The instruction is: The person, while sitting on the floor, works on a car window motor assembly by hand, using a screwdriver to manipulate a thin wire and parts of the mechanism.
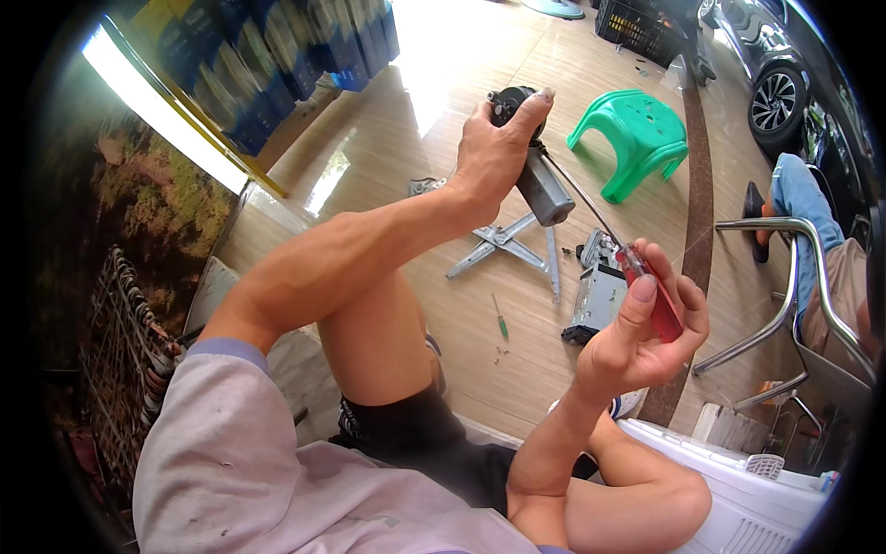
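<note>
My left hand (489,155) grips an electric motor (546,189) with a grey metal can and a black round housing, held up over the floor. The thumb lies across the black housing. In my right hand (628,351) is a screwdriver (657,305) with a red handle, fingers wrapped round it. Its long shaft slants up and left to the motor, where the tip meets the joint between can and housing; whether it sits in a screw I cannot tell. Below on the floor lies a crossed-arm metal window regulator (501,239).
A small green-handled screwdriver (502,325) and tiny screws lie on the tiles. Beside them is a silver box-shaped unit (597,297). A green plastic stool (637,129) stands farther off. At right, another person sits near a chrome-framed chair (812,240), and a dark car (780,102) is parked.
</note>
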Demonstrator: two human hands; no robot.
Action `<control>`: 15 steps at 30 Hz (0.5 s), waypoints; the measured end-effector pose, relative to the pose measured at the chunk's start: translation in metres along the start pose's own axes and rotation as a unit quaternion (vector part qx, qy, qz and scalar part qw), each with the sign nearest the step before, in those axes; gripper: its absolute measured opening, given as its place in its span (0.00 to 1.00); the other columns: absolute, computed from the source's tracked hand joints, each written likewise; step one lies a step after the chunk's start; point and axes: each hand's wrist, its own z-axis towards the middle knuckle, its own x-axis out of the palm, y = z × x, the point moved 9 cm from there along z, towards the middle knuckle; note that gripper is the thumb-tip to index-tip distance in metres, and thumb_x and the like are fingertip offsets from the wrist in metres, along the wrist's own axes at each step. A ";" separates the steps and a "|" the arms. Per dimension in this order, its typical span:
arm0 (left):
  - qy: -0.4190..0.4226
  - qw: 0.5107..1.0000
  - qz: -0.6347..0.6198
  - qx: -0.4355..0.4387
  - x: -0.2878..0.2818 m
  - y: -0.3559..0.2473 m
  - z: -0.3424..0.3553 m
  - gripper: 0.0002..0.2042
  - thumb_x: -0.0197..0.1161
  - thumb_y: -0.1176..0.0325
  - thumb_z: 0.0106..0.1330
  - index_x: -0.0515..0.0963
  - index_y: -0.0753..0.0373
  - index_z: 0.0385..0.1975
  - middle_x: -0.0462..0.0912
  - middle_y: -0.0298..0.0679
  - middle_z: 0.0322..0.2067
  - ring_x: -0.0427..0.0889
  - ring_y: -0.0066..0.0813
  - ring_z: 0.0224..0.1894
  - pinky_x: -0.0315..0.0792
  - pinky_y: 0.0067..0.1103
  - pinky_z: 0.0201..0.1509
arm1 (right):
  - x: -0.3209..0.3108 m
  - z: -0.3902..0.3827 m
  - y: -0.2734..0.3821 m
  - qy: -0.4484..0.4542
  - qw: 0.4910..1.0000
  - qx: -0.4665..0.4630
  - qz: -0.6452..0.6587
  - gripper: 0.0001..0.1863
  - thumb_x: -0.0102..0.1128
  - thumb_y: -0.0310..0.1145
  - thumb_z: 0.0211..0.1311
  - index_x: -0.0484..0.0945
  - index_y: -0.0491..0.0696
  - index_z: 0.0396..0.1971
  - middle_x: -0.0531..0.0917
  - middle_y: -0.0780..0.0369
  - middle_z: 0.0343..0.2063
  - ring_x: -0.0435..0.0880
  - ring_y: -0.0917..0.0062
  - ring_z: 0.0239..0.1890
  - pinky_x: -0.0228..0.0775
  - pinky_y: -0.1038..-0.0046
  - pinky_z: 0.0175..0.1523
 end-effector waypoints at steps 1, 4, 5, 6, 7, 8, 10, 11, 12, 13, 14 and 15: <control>0.003 1.000 -0.003 -0.005 0.001 0.002 0.000 0.29 0.68 0.42 0.59 0.73 0.62 0.45 0.72 0.33 0.34 0.69 0.20 0.35 0.66 0.21 0.38 | -0.003 -0.003 -0.001 -0.001 1.000 -0.001 -0.001 0.18 0.57 0.26 0.70 0.62 0.40 0.53 0.79 0.40 0.49 0.83 0.60 0.52 0.78 0.62 0.57; 0.009 1.000 0.001 -0.013 0.004 0.004 -0.002 0.28 0.69 0.42 0.59 0.74 0.62 0.45 0.72 0.32 0.34 0.68 0.20 0.35 0.66 0.20 0.39 | -0.016 -0.007 -0.017 -0.052 0.990 0.074 -0.111 0.17 0.57 0.26 0.70 0.62 0.40 0.53 0.79 0.39 0.50 0.82 0.60 0.52 0.78 0.61 0.58; 0.010 1.000 0.001 -0.013 0.004 0.004 -0.002 0.28 0.69 0.42 0.59 0.74 0.62 0.45 0.72 0.32 0.34 0.68 0.20 0.35 0.66 0.20 0.39 | -0.014 -0.002 -0.011 -0.050 0.997 0.026 -0.056 0.17 0.57 0.26 0.70 0.62 0.40 0.52 0.80 0.40 0.48 0.83 0.61 0.52 0.78 0.62 0.57; 0.010 1.000 -0.003 -0.006 0.004 0.004 -0.002 0.28 0.69 0.42 0.59 0.74 0.62 0.45 0.72 0.33 0.34 0.69 0.20 0.35 0.66 0.20 0.39 | -0.012 0.002 -0.005 -0.046 0.999 -0.021 -0.001 0.17 0.57 0.27 0.70 0.62 0.39 0.52 0.81 0.41 0.47 0.83 0.62 0.52 0.78 0.62 0.57; 0.011 1.000 -0.007 0.000 0.004 0.003 -0.002 0.28 0.69 0.42 0.59 0.74 0.62 0.45 0.72 0.33 0.34 0.69 0.20 0.35 0.66 0.20 0.39 | -0.008 0.004 -0.003 -0.046 0.999 -0.020 -0.001 0.17 0.57 0.27 0.70 0.62 0.39 0.52 0.81 0.41 0.47 0.83 0.62 0.52 0.78 0.62 0.57; 0.011 1.000 -0.007 -0.001 0.004 0.004 -0.002 0.28 0.69 0.42 0.59 0.74 0.62 0.45 0.72 0.33 0.34 0.69 0.20 0.35 0.66 0.20 0.39 | -0.005 0.005 0.000 -0.049 0.998 -0.026 0.042 0.17 0.57 0.27 0.70 0.62 0.39 0.51 0.81 0.42 0.47 0.83 0.62 0.51 0.79 0.63 0.56; 0.001 1.000 0.004 0.003 0.000 0.001 0.000 0.28 0.70 0.43 0.59 0.74 0.64 0.42 0.75 0.36 0.34 0.73 0.23 0.35 0.72 0.23 0.40 | -0.004 0.005 0.000 -0.050 0.995 -0.030 0.086 0.17 0.57 0.27 0.70 0.62 0.38 0.51 0.81 0.42 0.47 0.83 0.63 0.51 0.79 0.63 0.55; -0.001 1.000 0.004 0.003 -0.003 0.000 0.001 0.28 0.70 0.43 0.59 0.74 0.64 0.42 0.75 0.36 0.34 0.73 0.23 0.35 0.72 0.23 0.40 | -0.003 0.003 -0.005 -0.026 0.998 -0.013 0.051 0.17 0.57 0.27 0.70 0.62 0.39 0.52 0.80 0.41 0.49 0.83 0.62 0.52 0.79 0.63 0.56; -0.006 1.000 0.004 -0.003 -0.002 0.000 0.002 0.28 0.70 0.43 0.59 0.74 0.64 0.42 0.75 0.37 0.34 0.73 0.22 0.35 0.72 0.23 0.40 | -0.004 0.002 -0.009 -0.004 1.000 0.003 0.014 0.18 0.57 0.27 0.70 0.62 0.39 0.53 0.78 0.41 0.51 0.83 0.62 0.53 0.79 0.63 0.56; -0.011 1.000 0.005 -0.009 -0.002 0.001 0.002 0.29 0.70 0.43 0.59 0.74 0.64 0.42 0.75 0.37 0.34 0.73 0.22 0.35 0.72 0.23 0.40 | -0.007 -0.001 -0.009 -0.006 1.000 0.004 0.014 0.18 0.57 0.27 0.70 0.62 0.39 0.53 0.78 0.41 0.51 0.83 0.62 0.53 0.79 0.63 0.56; -0.010 1.000 0.006 -0.009 0.000 0.002 0.002 0.29 0.70 0.43 0.59 0.74 0.64 0.42 0.75 0.37 0.34 0.73 0.22 0.35 0.72 0.23 0.40 | -0.014 -0.005 -0.016 -0.028 0.998 0.042 -0.035 0.18 0.56 0.26 0.70 0.62 0.39 0.53 0.78 0.40 0.52 0.82 0.61 0.53 0.79 0.62 0.57; -0.006 1.000 -0.002 -0.007 0.001 0.003 0.002 0.29 0.70 0.42 0.58 0.74 0.64 0.42 0.75 0.37 0.34 0.73 0.22 0.35 0.72 0.23 0.41 | -0.019 -0.008 -0.023 -0.049 0.992 0.079 -0.084 0.18 0.56 0.26 0.70 0.61 0.40 0.54 0.77 0.40 0.53 0.82 0.60 0.54 0.78 0.62 0.58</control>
